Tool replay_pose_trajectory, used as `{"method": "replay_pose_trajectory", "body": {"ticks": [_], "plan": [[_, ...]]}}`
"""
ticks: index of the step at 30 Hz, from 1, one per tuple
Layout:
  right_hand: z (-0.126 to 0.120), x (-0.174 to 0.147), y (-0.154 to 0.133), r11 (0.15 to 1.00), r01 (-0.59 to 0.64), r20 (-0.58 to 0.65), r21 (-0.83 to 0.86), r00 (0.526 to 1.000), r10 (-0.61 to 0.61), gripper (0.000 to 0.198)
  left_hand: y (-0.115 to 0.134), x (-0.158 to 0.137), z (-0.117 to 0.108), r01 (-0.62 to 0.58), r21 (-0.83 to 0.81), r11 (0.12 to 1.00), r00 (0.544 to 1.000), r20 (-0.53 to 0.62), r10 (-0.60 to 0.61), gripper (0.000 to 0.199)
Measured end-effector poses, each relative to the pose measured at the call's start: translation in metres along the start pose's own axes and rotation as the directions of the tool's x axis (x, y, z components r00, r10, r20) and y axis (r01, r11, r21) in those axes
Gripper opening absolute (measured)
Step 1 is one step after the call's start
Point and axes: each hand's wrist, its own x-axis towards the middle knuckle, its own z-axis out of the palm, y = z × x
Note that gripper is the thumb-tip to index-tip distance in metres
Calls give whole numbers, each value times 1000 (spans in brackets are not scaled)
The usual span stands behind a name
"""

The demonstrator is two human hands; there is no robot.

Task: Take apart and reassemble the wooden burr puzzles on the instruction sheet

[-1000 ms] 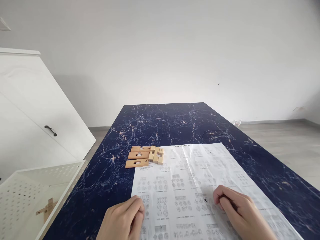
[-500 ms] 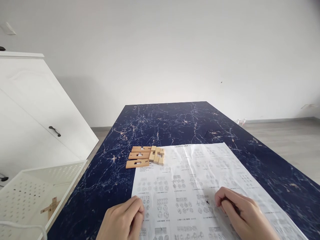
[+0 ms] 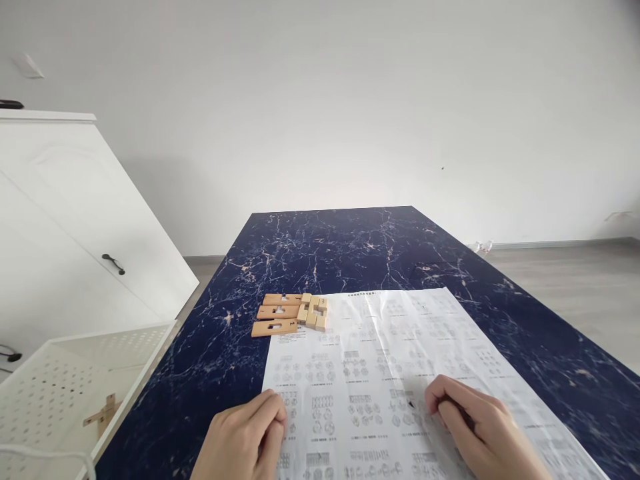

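A large creased paper sheet (image 3: 370,373) printed with rows of small diagrams lies over the near part of the table. My left hand (image 3: 245,430) rests at the sheet's left edge, its fingers curled in and nothing showing in them. On the sheet's right half lies my right hand (image 3: 480,423), loosely closed, with the thumb against the bent fingers and no object visible. Flat wooden puzzle pieces (image 3: 275,327) with cut-out slots and numbers overlap the sheet's far left corner. Paler notched wooden pieces (image 3: 313,319) sit close together beside them. Both hands are apart from the wood.
The dark blue marble-patterned table (image 3: 330,247) runs away toward a white wall (image 3: 320,107). At left stand a white cabinet (image 3: 65,200) and a white perforated bin (image 3: 45,380) holding crossed wooden pieces (image 3: 106,413). A white cable (image 3: 45,451) crosses the bin's near side.
The view has shifted very slightly. Both hands and the wooden pieces stay where they were on the sheet and table.
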Motion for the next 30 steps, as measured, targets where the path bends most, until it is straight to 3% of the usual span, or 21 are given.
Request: {"method": "replay_pose_trajectory", "body": {"ticks": [10,16,19,23,30], "plan": [[0,0,-3,1000,6,-17,-9,1000,-6,27,-3,1,-1,-39,20,999,997,73,38,31],[-2,2,-5,999,31,-4,13,1000,-31,28,-24,42,-2,-71,112,991,997,11,70,12],[-2,2,-4,999,33,7,13,999,-33,28,-46,67,2,-65,165,984,998,3,66,34],[0,2,-4,999,35,-8,-1,999,-35,27,-72,89,8,-43,177,983,992,122,21,67],[4,2,1,999,25,1,-23,1000,-25,34,-91,95,8,84,110,990,975,194,-104,70]]}}
